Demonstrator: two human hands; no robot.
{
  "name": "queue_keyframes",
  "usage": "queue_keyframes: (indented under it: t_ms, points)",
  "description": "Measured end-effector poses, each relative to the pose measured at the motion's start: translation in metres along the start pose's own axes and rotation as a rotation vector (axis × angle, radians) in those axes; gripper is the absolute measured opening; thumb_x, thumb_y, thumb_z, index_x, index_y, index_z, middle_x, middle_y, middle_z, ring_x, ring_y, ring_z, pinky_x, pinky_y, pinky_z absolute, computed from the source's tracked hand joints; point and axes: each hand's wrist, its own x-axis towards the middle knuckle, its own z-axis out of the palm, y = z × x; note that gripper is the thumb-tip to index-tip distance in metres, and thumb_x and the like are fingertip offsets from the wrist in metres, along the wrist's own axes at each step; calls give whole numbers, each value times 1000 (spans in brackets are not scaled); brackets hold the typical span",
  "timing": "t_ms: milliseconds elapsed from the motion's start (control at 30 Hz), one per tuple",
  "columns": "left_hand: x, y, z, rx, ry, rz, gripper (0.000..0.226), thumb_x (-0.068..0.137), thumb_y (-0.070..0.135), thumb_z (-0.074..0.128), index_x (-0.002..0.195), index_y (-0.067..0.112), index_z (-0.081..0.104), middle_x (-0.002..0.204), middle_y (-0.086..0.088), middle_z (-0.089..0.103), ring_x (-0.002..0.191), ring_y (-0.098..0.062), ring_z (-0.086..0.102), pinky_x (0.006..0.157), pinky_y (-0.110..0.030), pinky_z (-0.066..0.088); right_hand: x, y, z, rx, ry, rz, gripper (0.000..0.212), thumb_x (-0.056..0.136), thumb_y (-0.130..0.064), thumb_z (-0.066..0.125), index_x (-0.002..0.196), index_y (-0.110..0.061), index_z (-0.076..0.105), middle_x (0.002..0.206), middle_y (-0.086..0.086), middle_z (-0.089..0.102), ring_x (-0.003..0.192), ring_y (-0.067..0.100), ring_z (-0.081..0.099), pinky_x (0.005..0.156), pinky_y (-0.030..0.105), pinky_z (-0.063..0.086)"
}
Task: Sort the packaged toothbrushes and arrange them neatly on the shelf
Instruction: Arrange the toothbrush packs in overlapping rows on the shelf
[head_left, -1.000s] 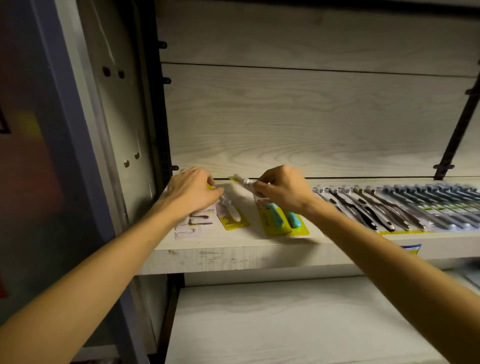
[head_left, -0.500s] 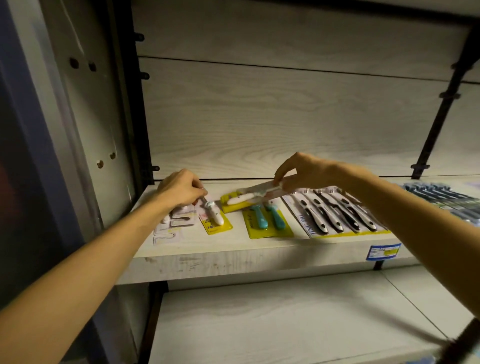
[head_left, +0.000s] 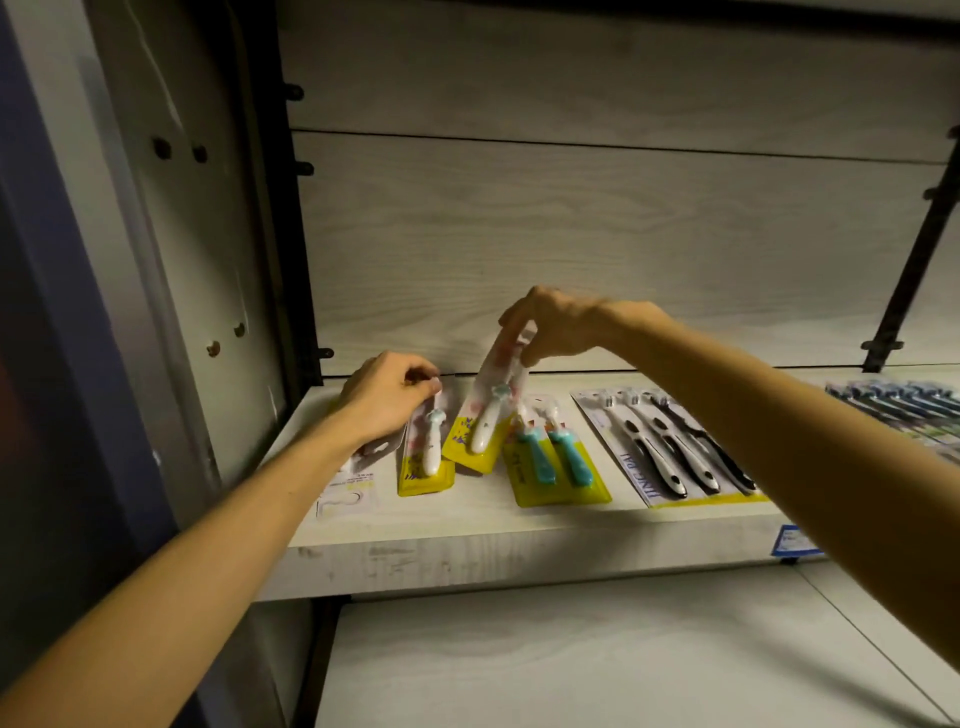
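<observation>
Now you face a pale wood-grain shelf (head_left: 467, 561) in dim light, with a matching back panel (head_left: 571, 234) behind it, a second board below and dark metal uprights (head_left: 291, 208) at the sides.

Your right hand (head_left: 558, 325) pinches the top of a single white toothbrush pack (head_left: 485, 426) — clear blister above, yellow card at the foot. It hangs tilted from your fingertips, its lower edge resting on the shelf. Just right of that foot lies a yellow twin pack of teal-handled brushes (head_left: 558, 467), flat on the board. Further right of your fingers, a card of black-and-white brushes (head_left: 670, 452) lies flat, and a row of dark packs (head_left: 904, 400) sits at the far edge, too blurred to read.

Your left hand (head_left: 387, 397) is curled, thumb and fingertips closed on the top of another white single pack (head_left: 428, 457), which lies flat just below them. Under your left wrist are white hook cards (head_left: 348, 493).

Half a second ago the pack in your right hand lay nearly level, crosswise above the teal pair; it now stands steeply, swung toward your left hand, with its yellow end down beside the flat single pack. Your left hand has hardly shifted.
</observation>
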Motion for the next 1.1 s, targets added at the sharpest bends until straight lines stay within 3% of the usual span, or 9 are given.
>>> queue_keyframes:
  t_ms: [133,300,433,533,633,767,867,1000,1100]
  points:
    - [-1,3,1,47,43,19,18,93,32,67,109,27,74,106,7,74,102,-16,67,92,-39,53,9,-8,22,41,-81,-35,41,78,-11,77,95,-48,75,127,0,65,112,25,62,95,43,53]
    - [-2,5,7,163,81,22,22,94,36,66,113,29,73,109,8,74,104,-18,66,90,-36,53,7,-11,45,83,-103,-81,45,78,0,62,101,-35,79,132,5,63,119,27,60,100,40,51]
    - [0,10,10,142,90,54,18,92,36,67,108,30,74,104,9,75,100,-17,67,89,-36,53,-9,-12,56,230,-76,-101,45,79,7,53,102,-20,79,140,1,59,128,17,55,101,21,42]
    - [6,11,10,92,54,58,18,92,35,68,108,29,74,103,8,75,99,-17,68,90,-37,53,-18,-9,57,343,4,-105,43,80,11,52,102,-16,78,134,6,64,127,19,57,105,33,45]
    - [9,11,15,208,-130,70,18,93,35,65,108,29,74,103,7,74,97,-18,68,87,-38,55,-24,0,60,450,149,-56,28,87,3,59,107,-9,75,118,14,71,109,30,66,97,42,50]
    - [10,14,19,302,-174,101,25,92,37,61,114,30,71,110,7,73,97,-18,66,85,-36,55,-29,15,81,382,233,80,28,94,-26,65,119,-16,71,119,-2,68,89,18,62,77,28,47]
    - [16,19,20,381,-194,149,34,89,37,59,120,30,69,120,4,69,108,-23,64,86,-32,50,-33,19,95,425,206,111,27,95,-27,61,118,-16,71,107,-2,70,96,17,64,75,21,46]
    - [15,25,38,446,-299,246,41,99,39,46,138,28,56,129,-6,55,124,-26,50,91,-33,39,-35,13,103,342,221,113,27,98,-25,55,117,-15,71,114,8,72,106,27,64,87,32,48]
    - [10,26,45,438,-291,271,41,101,51,40,132,32,58,125,-1,55,122,-22,48,95,-36,41,-35,12,106,333,236,136,30,100,-23,48,118,-11,69,119,14,70,111,34,61,92,39,49]
